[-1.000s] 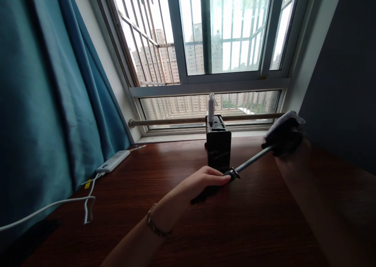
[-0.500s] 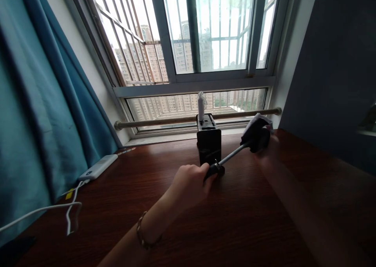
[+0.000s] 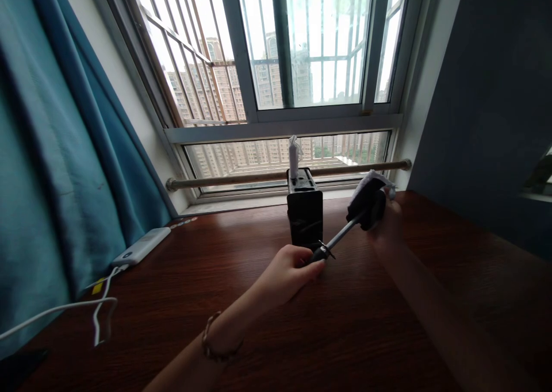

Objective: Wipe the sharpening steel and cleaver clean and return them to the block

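Observation:
My left hand is closed around the black handle end of a rod tool, with its thumb along the near side. A thin dark piece sticks out sideways by the collar. From there a silvery metal rod slants up to the right into a bulky black head. My right hand, slightly blurred, grips that head from the right, its fingers partly hidden behind it. White crumpled cloth or tissue lies over the head's upper edge, by the right fingers. The tool's exact kind is unclear.
Just behind the tool stands a black box-shaped holder with a white stick-like item upright in it. A white power strip with cables lies left by the blue curtain. A horizontal rail crosses before the window.
The rod tool's head and my right hand have shifted slightly left and down. My left hand has turned, its thumb now along the handle, and the handle end has moved a little right.

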`<state>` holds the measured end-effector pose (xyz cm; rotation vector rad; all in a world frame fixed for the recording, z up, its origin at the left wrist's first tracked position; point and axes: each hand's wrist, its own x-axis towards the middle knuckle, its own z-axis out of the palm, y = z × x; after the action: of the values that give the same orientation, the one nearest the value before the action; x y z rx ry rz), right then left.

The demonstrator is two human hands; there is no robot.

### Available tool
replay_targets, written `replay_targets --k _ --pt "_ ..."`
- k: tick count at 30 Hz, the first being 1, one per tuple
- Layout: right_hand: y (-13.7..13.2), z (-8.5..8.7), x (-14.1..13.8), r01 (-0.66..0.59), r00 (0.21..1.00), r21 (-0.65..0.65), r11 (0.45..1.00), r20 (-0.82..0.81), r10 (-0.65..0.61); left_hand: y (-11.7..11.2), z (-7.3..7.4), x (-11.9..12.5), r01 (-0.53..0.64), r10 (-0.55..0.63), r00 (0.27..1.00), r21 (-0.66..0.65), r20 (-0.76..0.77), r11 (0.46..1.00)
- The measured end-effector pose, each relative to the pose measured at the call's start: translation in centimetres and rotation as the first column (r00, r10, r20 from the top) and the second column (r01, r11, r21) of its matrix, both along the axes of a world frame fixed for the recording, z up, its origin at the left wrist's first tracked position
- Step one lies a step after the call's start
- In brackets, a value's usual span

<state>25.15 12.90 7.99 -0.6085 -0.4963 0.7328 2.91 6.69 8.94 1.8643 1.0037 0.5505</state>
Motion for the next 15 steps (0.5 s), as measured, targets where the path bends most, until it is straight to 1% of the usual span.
replay_targets --k 1,2,3,4,5,6,11,13,15 --pt "0.0 -0.2 -0.2 -0.007 1.0 0.003 1.0 0.008 0.007 -0.3 -0.2 0.2 -0.045 0.069 0.992 0.216 -0.105 0.975" --pt "-0.1 -0.2 -0.4 -0.014 1.0 0.005 1.0 0.012 0.014 -0.6 -0.3 0.4 -0.053 0.146 0.969 0.41 -0.2 0.911" --pt "-0.2 -0.3 -0.8 -0.022 1.0 0.002 1.0 0.016 0.022 -0.7 -0.5 0.5 -0.034 0.219 0.936 0.55 -0.275 0.834" --pt "-0.4 -0.3 -1.3 -0.031 0.999 -0.007 1.0 0.03 0.031 -0.8 -0.6 0.6 -0.009 0.274 0.904 0.628 -0.327 0.778" --pt "-0.7 -0.4 -1.9 -0.039 0.998 -0.018 0.999 0.041 0.04 -0.8 -0.7 0.7 0.009 0.305 0.882 0.66 -0.359 0.751" --pt "-0.9 -0.4 -2.4 -0.048 0.998 -0.032 0.998 0.047 0.05 -0.8 -0.9 0.7 0.016 0.315 0.871 0.663 -0.377 0.749" --pt "-1.6 -1.4 -4.8 -0.143 0.984 -0.115 0.983 0.09 0.153 -0.2 -1.3 0.7 -0.035 0.33 0.875 0.633 -0.354 0.773" --pt "-1.6 -1.9 -5.3 -0.161 0.975 -0.136 0.978 0.13 0.178 0.0 -1.5 0.7 -0.064 0.312 0.898 0.608 -0.31 0.791" --pt "-1.7 -2.2 -5.5 -0.174 0.969 -0.145 0.974 0.15 0.196 0.1 -1.4 0.7 -0.094 0.251 0.942 0.543 -0.223 0.835"
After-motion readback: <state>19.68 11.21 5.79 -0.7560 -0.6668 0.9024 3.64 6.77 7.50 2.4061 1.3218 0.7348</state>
